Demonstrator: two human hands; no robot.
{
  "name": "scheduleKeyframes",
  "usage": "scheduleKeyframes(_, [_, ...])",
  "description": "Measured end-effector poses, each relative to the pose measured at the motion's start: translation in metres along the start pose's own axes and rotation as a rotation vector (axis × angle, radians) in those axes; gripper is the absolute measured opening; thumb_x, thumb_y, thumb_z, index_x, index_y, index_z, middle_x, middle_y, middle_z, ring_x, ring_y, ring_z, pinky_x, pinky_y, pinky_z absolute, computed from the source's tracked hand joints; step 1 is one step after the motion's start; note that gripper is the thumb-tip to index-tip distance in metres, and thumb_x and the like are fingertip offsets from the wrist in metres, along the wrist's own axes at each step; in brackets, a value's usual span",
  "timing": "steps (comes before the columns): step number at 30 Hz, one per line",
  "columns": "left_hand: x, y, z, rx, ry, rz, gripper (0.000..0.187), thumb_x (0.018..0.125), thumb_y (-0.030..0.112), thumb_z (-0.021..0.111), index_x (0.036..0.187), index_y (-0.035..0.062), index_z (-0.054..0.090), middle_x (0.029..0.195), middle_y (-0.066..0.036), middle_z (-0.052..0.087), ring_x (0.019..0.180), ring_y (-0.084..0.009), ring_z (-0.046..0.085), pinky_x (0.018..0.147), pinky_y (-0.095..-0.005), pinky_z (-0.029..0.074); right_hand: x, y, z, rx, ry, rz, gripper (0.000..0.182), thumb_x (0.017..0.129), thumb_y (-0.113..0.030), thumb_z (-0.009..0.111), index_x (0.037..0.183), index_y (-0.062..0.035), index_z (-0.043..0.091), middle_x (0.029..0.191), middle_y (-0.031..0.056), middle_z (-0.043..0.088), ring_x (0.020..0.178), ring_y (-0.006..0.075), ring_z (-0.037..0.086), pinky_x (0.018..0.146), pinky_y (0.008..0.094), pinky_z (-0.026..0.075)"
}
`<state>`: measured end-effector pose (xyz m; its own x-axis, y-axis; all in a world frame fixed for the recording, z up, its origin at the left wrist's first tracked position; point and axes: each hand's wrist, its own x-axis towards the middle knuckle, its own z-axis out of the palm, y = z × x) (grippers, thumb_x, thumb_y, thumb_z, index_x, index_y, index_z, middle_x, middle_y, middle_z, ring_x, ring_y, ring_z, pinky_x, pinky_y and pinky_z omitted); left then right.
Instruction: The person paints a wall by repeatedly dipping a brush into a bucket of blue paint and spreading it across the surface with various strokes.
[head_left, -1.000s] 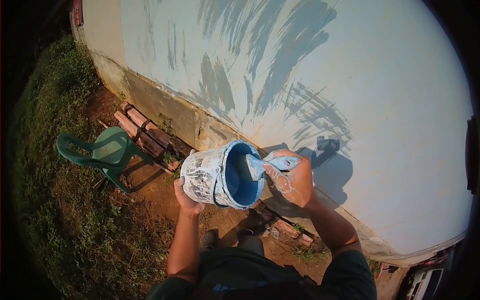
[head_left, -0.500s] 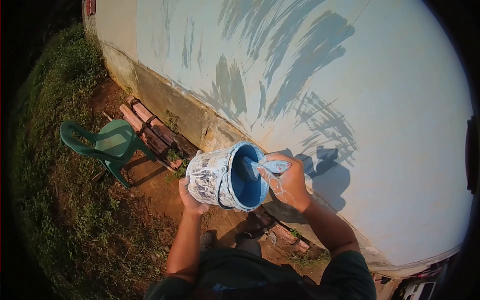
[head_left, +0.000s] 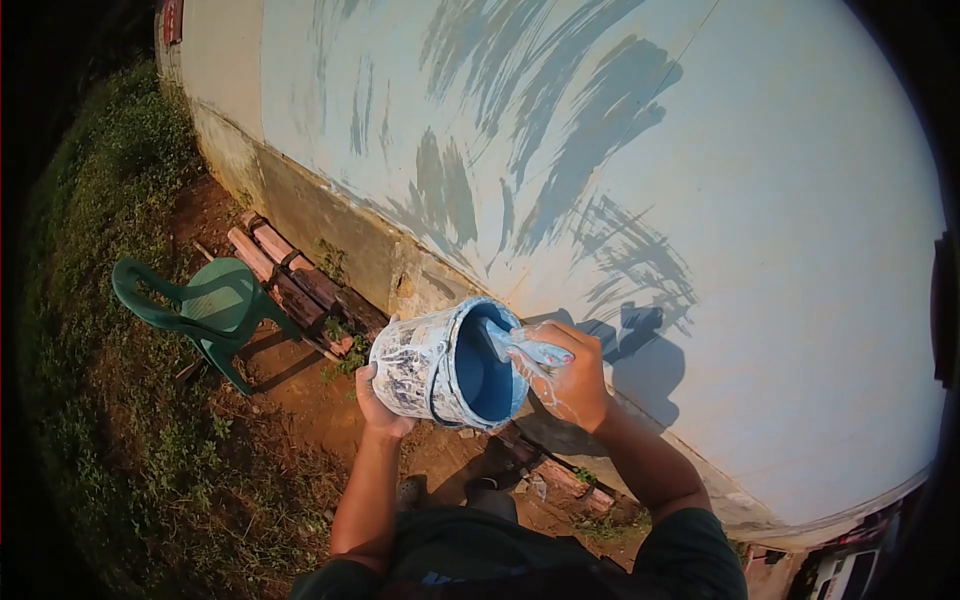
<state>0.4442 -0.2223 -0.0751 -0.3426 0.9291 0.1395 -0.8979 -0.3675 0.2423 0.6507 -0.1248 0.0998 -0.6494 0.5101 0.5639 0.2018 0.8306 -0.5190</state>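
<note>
A paint-smeared white bucket [head_left: 408, 368], blue inside, is tilted with its mouth to the right. My left hand [head_left: 381, 402] is wrapped round its base. In my right hand [head_left: 573, 380], spotted with pale paint, is a blue-coated paintbrush [head_left: 541, 351]; its head reaches into the mouth of the bucket, near the upper rim. The bristle tips are hard to make out against the blue inside. Beyond the bucket, the pale wall [head_left: 780, 280] bears darker, streaky brush strokes [head_left: 590, 130].
A green plastic chair [head_left: 222, 297] stands on the ground at the left. Beside it, bound reddish logs [head_left: 290, 265] lie along the wall's foot, with another log [head_left: 580, 482] below the bucket. Grass [head_left: 130, 400] covers the far left. A vehicle [head_left: 845, 577] shows at bottom right.
The brush and my right hand have tipped lower at the bucket's mouth. The bucket has shifted slightly left and down in view, as the chair and wall also have.
</note>
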Motion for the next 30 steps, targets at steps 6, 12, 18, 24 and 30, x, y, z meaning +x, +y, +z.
scheduleKeyframes(6, [0.003,-0.016,-0.003,-0.037,0.017,-0.036,0.082,0.095,0.047,0.054,0.163,0.0060,0.033,0.157,-0.020,0.050,0.137,-0.0354,0.056,0.115,-0.0510,0.047,-0.008,0.001,-0.019,-0.101,-0.004,-0.194,0.031,0.078,0.006,0.084,0.106,0.0007,0.071,0.102,0.0164,0.073,0.085,0.0316,0.074,0.069,0.0352,0.059])
scheduleKeyframes(12, [0.008,-0.036,-0.011,-0.100,0.097,-0.115,0.071,0.099,0.052,0.046,0.153,0.0067,0.048,0.152,-0.017,0.055,0.136,-0.0366,0.057,0.111,-0.0553,0.048,-0.028,0.001,-0.024,-0.373,-0.055,-0.331,0.030,0.075,-0.001,0.082,0.105,-0.0048,0.074,0.110,0.0138,0.072,0.097,0.0301,0.074,0.071,0.0383,0.060])
scheduleKeyframes(18, [0.011,-0.047,0.005,-0.107,0.102,-0.146,0.073,0.100,0.056,0.043,0.153,0.0063,0.048,0.151,-0.018,0.055,0.135,-0.0384,0.057,0.110,-0.0567,0.049,-0.048,0.006,-0.030,-0.581,0.066,-0.414,0.030,0.074,-0.003,0.081,0.104,-0.0054,0.075,0.112,0.0131,0.072,0.097,0.0299,0.074,0.073,0.0380,0.061])
scheduleKeyframes(24, [0.015,-0.060,0.007,-0.120,0.068,-0.204,0.074,0.099,0.057,0.044,0.154,0.0070,0.046,0.152,-0.018,0.054,0.135,-0.0390,0.056,0.109,-0.0581,0.050,-0.074,0.033,-0.043,0.152,0.364,0.077,0.042,0.073,0.000,0.083,0.114,0.0017,0.072,0.100,0.0203,0.074,0.081,0.0316,0.075,0.069,0.0329,0.059])
scheduleKeyframes(30, [0.011,-0.078,0.000,-0.173,0.042,-0.311,0.074,0.098,0.056,0.045,0.154,0.0071,0.046,0.152,-0.018,0.054,0.136,-0.0389,0.056,0.110,-0.0581,0.049,-0.066,-0.015,-0.076,-0.434,-0.105,-0.084,0.043,0.074,0.000,0.082,0.116,-0.0017,0.073,0.100,0.0153,0.071,0.079,0.0329,0.071,0.066,0.0353,0.058])
